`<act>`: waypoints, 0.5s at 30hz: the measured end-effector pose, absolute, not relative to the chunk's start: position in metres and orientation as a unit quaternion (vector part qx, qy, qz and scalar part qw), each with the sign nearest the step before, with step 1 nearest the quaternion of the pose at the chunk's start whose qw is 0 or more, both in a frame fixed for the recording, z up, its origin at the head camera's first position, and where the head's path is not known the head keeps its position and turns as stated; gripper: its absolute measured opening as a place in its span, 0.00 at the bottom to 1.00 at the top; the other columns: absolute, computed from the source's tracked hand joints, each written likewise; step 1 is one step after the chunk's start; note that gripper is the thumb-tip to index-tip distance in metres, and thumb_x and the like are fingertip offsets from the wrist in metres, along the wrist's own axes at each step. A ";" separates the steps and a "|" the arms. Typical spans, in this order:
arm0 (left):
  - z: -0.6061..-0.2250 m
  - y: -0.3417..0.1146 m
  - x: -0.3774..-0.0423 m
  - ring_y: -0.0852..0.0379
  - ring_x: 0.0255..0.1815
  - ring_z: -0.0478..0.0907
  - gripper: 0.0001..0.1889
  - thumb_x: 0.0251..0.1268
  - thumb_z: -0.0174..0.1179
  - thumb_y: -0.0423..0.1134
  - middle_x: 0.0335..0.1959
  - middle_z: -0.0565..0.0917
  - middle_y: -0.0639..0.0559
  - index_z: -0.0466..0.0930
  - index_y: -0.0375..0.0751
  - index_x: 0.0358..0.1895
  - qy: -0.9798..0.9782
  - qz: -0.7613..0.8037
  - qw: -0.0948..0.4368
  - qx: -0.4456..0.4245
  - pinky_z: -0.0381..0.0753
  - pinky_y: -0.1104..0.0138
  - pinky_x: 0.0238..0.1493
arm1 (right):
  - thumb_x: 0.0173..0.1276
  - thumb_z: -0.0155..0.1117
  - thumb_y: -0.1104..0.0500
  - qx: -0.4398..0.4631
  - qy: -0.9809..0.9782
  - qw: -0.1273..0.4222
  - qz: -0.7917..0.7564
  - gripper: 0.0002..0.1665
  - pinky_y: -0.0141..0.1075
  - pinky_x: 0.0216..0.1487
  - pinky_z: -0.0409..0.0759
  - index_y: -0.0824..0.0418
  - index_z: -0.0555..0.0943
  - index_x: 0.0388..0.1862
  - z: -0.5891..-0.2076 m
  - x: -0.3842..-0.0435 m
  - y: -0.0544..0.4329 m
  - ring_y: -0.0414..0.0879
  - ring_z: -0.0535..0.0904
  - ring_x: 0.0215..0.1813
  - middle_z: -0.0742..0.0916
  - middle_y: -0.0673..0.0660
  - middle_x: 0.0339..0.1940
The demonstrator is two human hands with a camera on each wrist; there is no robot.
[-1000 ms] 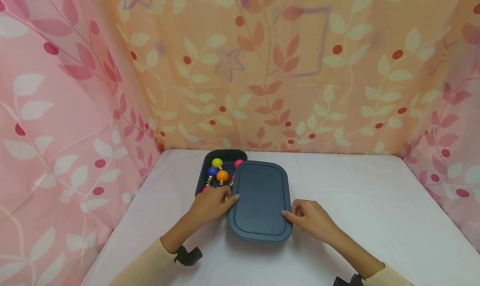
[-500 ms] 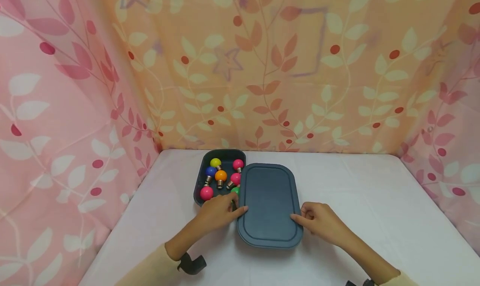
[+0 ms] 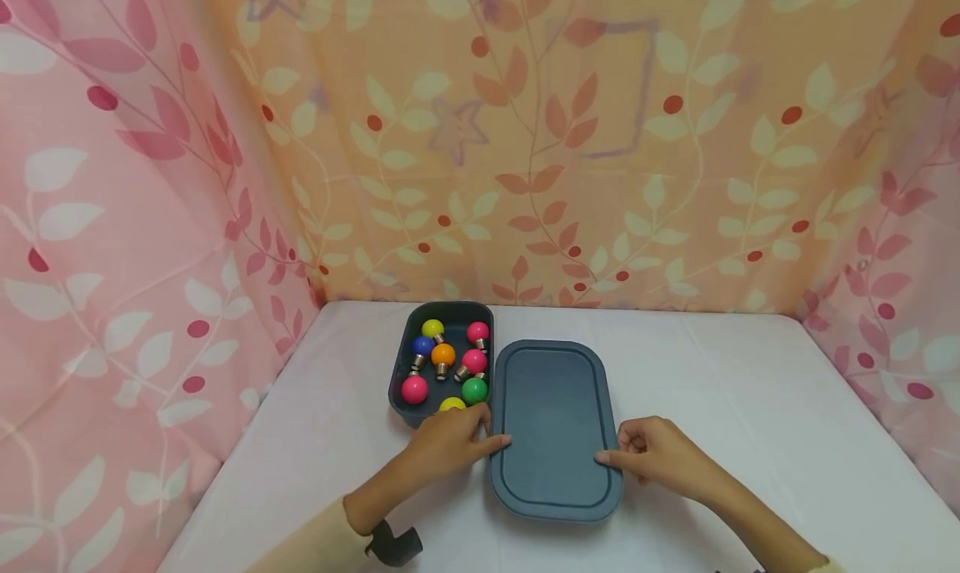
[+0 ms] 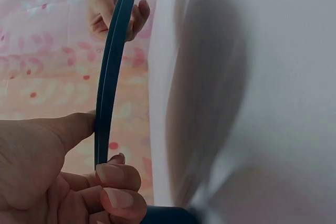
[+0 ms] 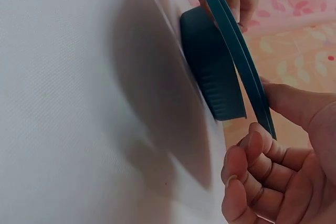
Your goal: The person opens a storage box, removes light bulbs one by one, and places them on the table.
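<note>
A dark blue-grey rectangular lid [image 3: 555, 431] with rounded corners is held level above the table by both hands. My left hand [image 3: 450, 439] pinches its left edge, thumb on top and fingers beneath. The right hand [image 3: 660, 456] pinches the opposite edge the same way. Just left of the lid stands a matching open box [image 3: 456, 313] with several coloured bulbs inside, among them an orange bulb [image 3: 443, 355] and a green bulb [image 3: 475, 390]. My left hand partly hides a yellow bulb [image 3: 452, 404] at the box's near end. The right wrist view shows a gap between the lid [image 5: 236, 40] and box [image 5: 207, 61].
A white cloth [image 3: 750, 406] covers the table. Leaf-patterned curtains [image 3: 420, 181] hang at the back and both sides. The lid's shadow [image 5: 157, 93] falls on the cloth in the right wrist view.
Both hands have moved the lid rightward and toward me, off the box's right side. The green bulb and more of the others have come into sight.
</note>
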State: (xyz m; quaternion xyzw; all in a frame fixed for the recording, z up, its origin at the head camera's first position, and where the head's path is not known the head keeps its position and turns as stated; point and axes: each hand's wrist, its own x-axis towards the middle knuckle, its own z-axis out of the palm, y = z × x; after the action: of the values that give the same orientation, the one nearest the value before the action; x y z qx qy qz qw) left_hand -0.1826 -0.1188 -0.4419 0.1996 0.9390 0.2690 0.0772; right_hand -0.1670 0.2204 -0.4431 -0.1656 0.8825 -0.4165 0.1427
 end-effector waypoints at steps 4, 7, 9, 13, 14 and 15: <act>-0.444 -0.114 -0.181 0.61 0.15 0.70 0.18 0.64 0.65 0.62 0.13 0.71 0.58 0.76 0.53 0.36 0.939 0.267 0.089 0.199 0.65 0.72 0.16 | 0.64 0.73 0.42 -0.174 0.878 0.156 -0.418 0.26 0.28 0.17 0.65 0.59 0.75 0.22 -0.444 -0.166 0.226 0.38 0.71 0.17 0.73 0.46 0.11; -0.446 -0.111 -0.180 0.61 0.15 0.70 0.18 0.65 0.65 0.63 0.14 0.72 0.59 0.77 0.53 0.36 0.939 0.262 0.095 0.200 0.66 0.72 0.16 | 0.64 0.74 0.43 -0.177 0.873 0.169 -0.421 0.25 0.28 0.17 0.66 0.59 0.75 0.22 -0.446 -0.166 0.229 0.37 0.71 0.17 0.74 0.46 0.12; -0.448 -0.110 -0.180 0.61 0.16 0.70 0.19 0.65 0.64 0.63 0.14 0.72 0.59 0.77 0.52 0.37 0.941 0.256 0.100 0.199 0.68 0.71 0.17 | 0.64 0.74 0.44 -0.179 0.870 0.177 -0.425 0.25 0.29 0.17 0.68 0.60 0.76 0.22 -0.447 -0.166 0.230 0.38 0.72 0.17 0.75 0.46 0.12; -0.451 -0.108 -0.179 0.61 0.18 0.71 0.20 0.65 0.63 0.64 0.16 0.73 0.59 0.78 0.52 0.37 0.945 0.240 0.113 0.191 0.69 0.70 0.19 | 0.64 0.74 0.45 -0.189 0.867 0.180 -0.426 0.25 0.31 0.18 0.73 0.61 0.75 0.22 -0.451 -0.169 0.231 0.39 0.73 0.17 0.75 0.47 0.12; -0.452 -0.107 -0.179 0.61 0.18 0.71 0.20 0.65 0.63 0.64 0.16 0.73 0.58 0.78 0.52 0.37 0.946 0.235 0.115 0.190 0.69 0.70 0.19 | 0.64 0.74 0.46 -0.192 0.866 0.179 -0.426 0.25 0.32 0.18 0.73 0.61 0.75 0.22 -0.452 -0.169 0.231 0.39 0.73 0.17 0.75 0.47 0.12; -0.453 -0.107 -0.179 0.61 0.18 0.71 0.20 0.65 0.63 0.64 0.16 0.73 0.59 0.78 0.51 0.36 0.947 0.231 0.115 0.191 0.69 0.70 0.19 | 0.64 0.74 0.46 -0.194 0.866 0.179 -0.425 0.25 0.32 0.18 0.74 0.61 0.75 0.22 -0.452 -0.170 0.231 0.39 0.73 0.17 0.75 0.47 0.12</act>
State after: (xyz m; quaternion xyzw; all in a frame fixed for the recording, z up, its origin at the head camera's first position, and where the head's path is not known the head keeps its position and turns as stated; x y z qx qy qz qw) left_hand -0.1786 -0.1070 -0.4529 0.1911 0.9470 0.2310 0.1152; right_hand -0.1700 0.2308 -0.4525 -0.1944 0.8656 -0.4254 0.1790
